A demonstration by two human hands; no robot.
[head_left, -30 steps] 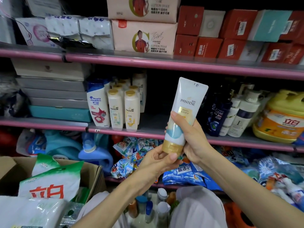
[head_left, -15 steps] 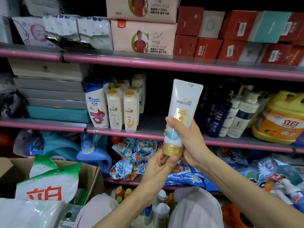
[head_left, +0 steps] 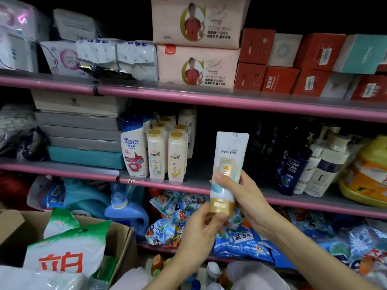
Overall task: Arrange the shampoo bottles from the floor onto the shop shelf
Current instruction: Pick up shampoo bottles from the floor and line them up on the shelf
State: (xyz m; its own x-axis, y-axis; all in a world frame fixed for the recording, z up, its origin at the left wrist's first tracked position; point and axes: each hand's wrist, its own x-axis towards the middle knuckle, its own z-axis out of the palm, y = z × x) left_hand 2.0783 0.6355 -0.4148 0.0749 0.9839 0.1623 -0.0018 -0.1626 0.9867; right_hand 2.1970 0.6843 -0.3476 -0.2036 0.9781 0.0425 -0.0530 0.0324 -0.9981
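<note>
1. Right now the right hand [head_left: 240, 197] grips a white Pantene tube [head_left: 229, 162] around its lower body, thumb across the front and fingers wrapped behind it.
2. Held upright, the tube stands cap-down, its gold cap [head_left: 221, 207] at the bottom and its flat crimped end on top.
3. Below it, the left hand [head_left: 201, 233] pinches that gold cap, with the thumb on the front and curled fingers beneath.
4. Both hands therefore clamp the same tube, held in the air in front of the middle shelf [head_left: 209, 187] and not resting on it.
5. On that shelf, to the left of the tube, stand a Head & Shoulders bottle [head_left: 134, 149] and two Pantene bottles [head_left: 165, 155] in the front row, with more gold-capped bottles behind them.
6. To the right of the tube stand dark Clear bottles [head_left: 290, 166] and white pump bottles [head_left: 326, 170], then a yellow tub [head_left: 366, 176].
7. Above, the top shelf holds cotton tissue packs [head_left: 196, 65] and red boxes [head_left: 278, 80].
8. At lower left a cardboard box [head_left: 123, 243] holds detergent bags [head_left: 67, 254]; several bottle tops [head_left: 212, 268] show at the bottom, between the forearms.
</note>
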